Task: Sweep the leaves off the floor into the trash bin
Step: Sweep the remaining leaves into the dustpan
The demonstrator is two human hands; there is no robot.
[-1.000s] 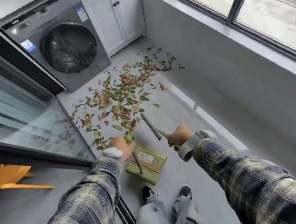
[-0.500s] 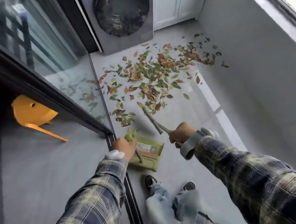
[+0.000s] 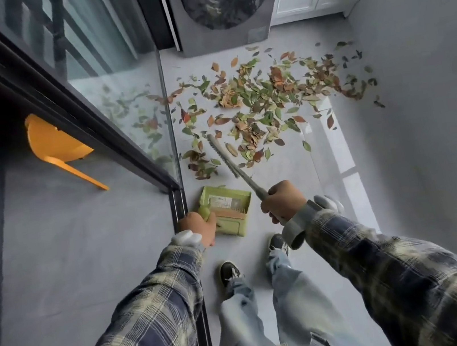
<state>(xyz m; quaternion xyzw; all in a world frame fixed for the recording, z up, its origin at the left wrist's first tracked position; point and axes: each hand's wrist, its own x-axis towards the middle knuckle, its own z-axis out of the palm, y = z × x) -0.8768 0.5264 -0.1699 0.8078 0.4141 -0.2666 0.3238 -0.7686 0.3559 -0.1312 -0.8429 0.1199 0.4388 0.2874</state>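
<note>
Your right hand point(image 3: 282, 201) is fisted round the broom point(image 3: 229, 159) handle, bristles at the leaves point(image 3: 263, 98). Your left hand point(image 3: 200, 228) grips the green dustpan point(image 3: 226, 207) handle.

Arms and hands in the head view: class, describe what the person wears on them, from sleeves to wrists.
The left sleeve and right sleeve are long plaid shirt cloth, checked in navy, grey and pale yellow. A white left wristband and white right wristband show, with a grey cuff also round the right wrist. The left hand and right hand are gloveless.
</note>
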